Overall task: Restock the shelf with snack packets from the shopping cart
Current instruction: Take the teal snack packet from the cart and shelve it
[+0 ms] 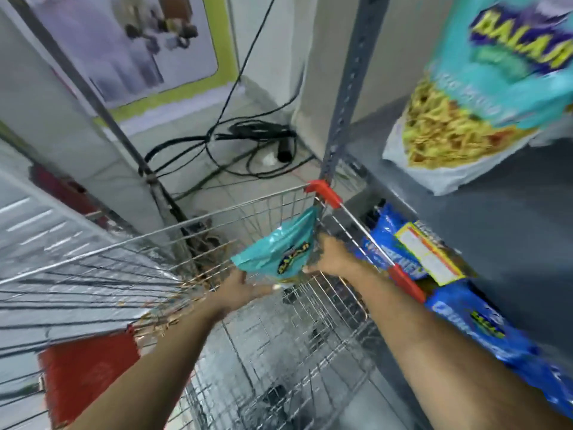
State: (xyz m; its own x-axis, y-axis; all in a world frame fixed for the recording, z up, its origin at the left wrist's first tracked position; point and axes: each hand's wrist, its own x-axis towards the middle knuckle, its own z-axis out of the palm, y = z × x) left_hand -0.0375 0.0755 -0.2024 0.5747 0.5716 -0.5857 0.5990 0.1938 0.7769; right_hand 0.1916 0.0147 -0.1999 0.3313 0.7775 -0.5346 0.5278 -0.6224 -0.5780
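Note:
A teal snack packet with a yellow logo hangs inside the wire shopping cart, near its far right corner. My left hand holds the packet's lower left edge from below. My right hand grips its right edge. A larger teal packet showing yellow snacks lies on the grey metal shelf at the upper right. Blue snack packets lie on the shelf level below, beside the cart's right rim.
The cart has red corner caps and a red panel at the lower left. A grey perforated shelf post rises behind the cart. Black cables lie tangled on the tiled floor beyond it. A poster hangs on the wall.

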